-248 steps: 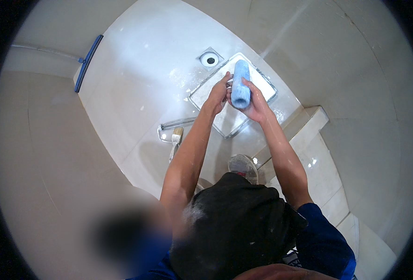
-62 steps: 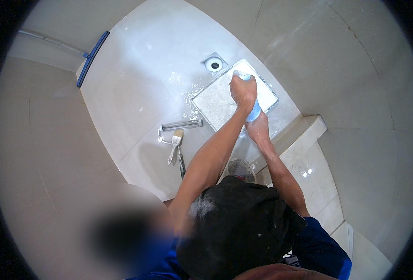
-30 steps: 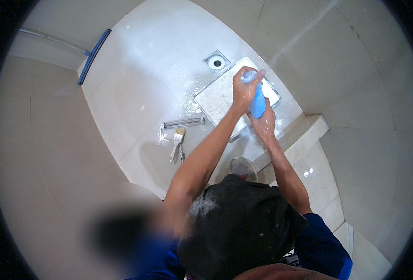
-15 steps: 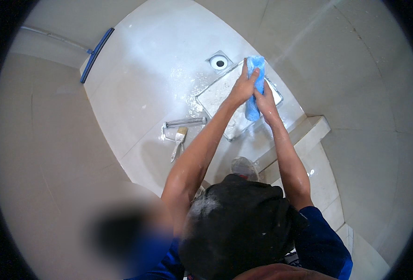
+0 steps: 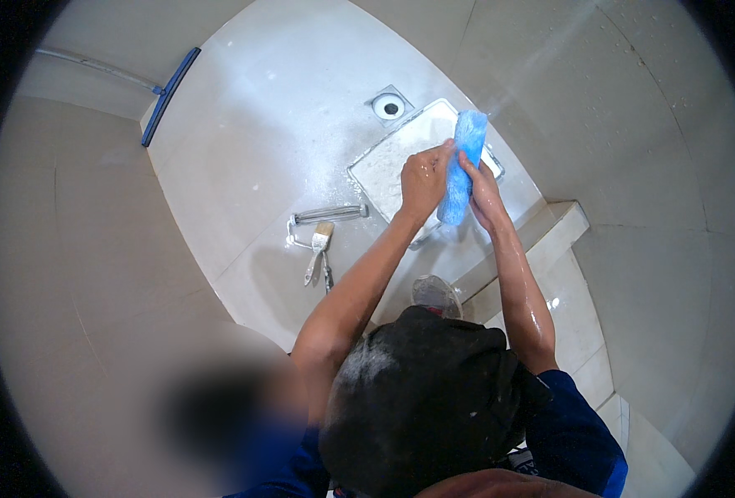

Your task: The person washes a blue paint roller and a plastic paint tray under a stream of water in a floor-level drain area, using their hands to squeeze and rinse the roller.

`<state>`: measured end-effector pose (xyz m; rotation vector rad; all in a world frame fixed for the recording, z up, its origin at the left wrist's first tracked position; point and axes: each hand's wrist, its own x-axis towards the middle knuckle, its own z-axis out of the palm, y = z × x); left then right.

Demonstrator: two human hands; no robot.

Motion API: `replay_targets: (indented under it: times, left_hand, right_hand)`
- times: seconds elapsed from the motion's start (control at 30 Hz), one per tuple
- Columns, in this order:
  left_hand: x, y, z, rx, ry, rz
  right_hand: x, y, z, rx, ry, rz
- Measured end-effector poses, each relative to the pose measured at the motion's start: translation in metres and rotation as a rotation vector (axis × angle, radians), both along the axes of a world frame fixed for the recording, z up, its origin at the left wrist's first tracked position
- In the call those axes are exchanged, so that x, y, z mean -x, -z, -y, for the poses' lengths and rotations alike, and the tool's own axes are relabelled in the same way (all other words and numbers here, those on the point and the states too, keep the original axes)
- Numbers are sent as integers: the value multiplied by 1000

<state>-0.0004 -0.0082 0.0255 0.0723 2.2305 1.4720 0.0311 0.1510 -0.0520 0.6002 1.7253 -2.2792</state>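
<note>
A fluffy blue roller sleeve (image 5: 464,162) is held lengthwise between my hands over a white paint tray (image 5: 378,179) with a whitish coating inside. My left hand (image 5: 424,181) is closed at the sleeve's left side, fingertips against it. My right hand (image 5: 483,188) grips the right side, its thumb lying on the sleeve; the forearm is wet. A bare metal roller frame (image 5: 329,214) lies on the white tiled floor left of the tray, with a paintbrush (image 5: 320,243) resting across its handle.
A square floor drain (image 5: 390,106) is above the tray. A blue squeegee (image 5: 170,97) with a long handle rests at the left wall. A low ledge (image 5: 567,217) runs along the right. Beige tiled walls surround me; my shoe (image 5: 434,292) shows below the tray.
The sleeve, earlier squeezed inside my hands, now shows its full length and has shifted slightly down and right since half a second ago. My left hand has moved lower along it.
</note>
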Motion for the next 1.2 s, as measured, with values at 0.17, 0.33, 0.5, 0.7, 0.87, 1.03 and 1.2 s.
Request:
replay_targets:
  times: [0.17,0.33,0.5,0.7,0.87,1.03,1.2]
  left_hand:
    - [13,44,1,-96,-111,-132]
    - [13,59,-1,-175,-214,-174]
    - [11,70,19,-318,-158,-77]
    - [-6,76,36,-311,-130,-88]
    - [-10,72,52,-248,-54,23]
    - [-2,58,72,-236,-98,123]
    - [10,56,91,-226,-140,-4]
  right_hand:
    - [12,-8,12,171,40,-1]
    - [30,-14,19,375,100,-16]
    - [39,-22,28,493,119,-53]
    - [39,-26,38,427,19,-2]
    - [42,-19,35,314,13,-12]
    - [36,-17,22,151,16,17]
    - [28,-19,9,199,73,-11]
